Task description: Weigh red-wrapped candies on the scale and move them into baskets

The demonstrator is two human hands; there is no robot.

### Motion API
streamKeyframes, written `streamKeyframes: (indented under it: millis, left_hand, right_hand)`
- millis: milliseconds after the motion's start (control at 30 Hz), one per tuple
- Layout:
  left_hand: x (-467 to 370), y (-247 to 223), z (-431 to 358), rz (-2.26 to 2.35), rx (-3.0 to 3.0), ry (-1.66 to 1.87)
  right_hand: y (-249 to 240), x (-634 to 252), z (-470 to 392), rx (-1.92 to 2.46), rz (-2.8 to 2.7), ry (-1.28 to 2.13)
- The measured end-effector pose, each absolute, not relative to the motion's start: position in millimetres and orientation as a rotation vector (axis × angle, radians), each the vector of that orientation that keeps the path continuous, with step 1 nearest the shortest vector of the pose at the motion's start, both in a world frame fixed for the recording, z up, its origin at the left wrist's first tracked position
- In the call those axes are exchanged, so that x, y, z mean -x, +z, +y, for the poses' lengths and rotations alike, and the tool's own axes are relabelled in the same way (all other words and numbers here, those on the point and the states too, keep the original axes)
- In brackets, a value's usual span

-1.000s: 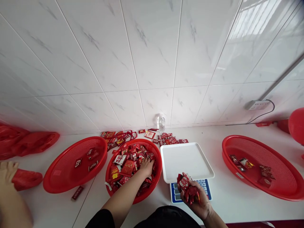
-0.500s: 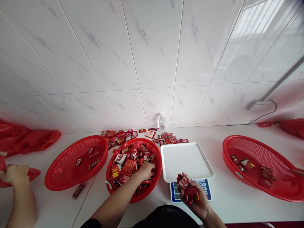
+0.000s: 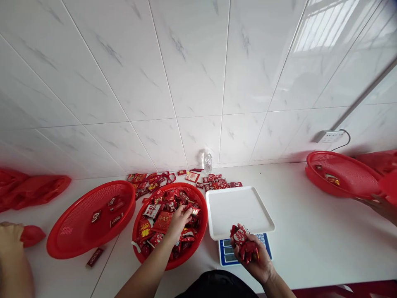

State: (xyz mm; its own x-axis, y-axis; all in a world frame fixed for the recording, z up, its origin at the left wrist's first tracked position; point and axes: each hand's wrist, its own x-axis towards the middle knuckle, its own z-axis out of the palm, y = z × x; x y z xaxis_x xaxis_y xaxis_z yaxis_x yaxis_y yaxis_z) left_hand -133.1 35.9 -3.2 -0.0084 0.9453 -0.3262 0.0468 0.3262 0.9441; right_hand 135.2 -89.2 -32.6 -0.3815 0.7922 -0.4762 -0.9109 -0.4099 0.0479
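My left hand point(image 3: 179, 221) is over the round red basket point(image 3: 172, 265), its fingers closed on a small red wrapped candy point(image 3: 194, 210). Red packets and wrapped sweets fill that basket. In front of the scale, my right hand point(image 3: 259, 261) is palm up, fingers curled round a bunch of red wrapped candies point(image 3: 240, 237). The scale has a white tray point(image 3: 238, 207) with nothing on it. Its blue panel point(image 3: 230, 251) is partly covered by my right hand and the candies.
Left stands another red basket point(image 3: 72, 236) with several sweets, a dark red bar point(image 3: 94, 257) near it. Loose packets point(image 3: 217, 182) and a clear bottle point(image 3: 207, 162) lie along the wall. Co-workers' hands show at far left point(image 3: 12, 238) and at the right basket point(image 3: 344, 174).
My left hand has risen from among the sweets with a candy between its fingers. My right hand stays nearly still. The right basket has moved back toward the wall, a co-worker's hand at it.
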Motion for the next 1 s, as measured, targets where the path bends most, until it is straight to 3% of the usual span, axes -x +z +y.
streamKeyframes:
  millis: [267, 600, 1000]
  left_hand:
    - [122.9, 15.9, 35.4, 1.030, -0.161, 1.060]
    - [103.3, 11.9, 27.5, 1.037, -0.071, 1.072]
    - [93.4, 13.1, 10.6, 1.098, 0.000, 1.083]
  right_hand:
    - [-21.5, -170.3, -76.7, 0.420, 0.343, 1.857]
    - [-16.3, -244.6, -73.0, 0.470, 0.164, 1.693]
    - [-34.8, -397.5, -55.5, 0.728, 0.335, 1.114]
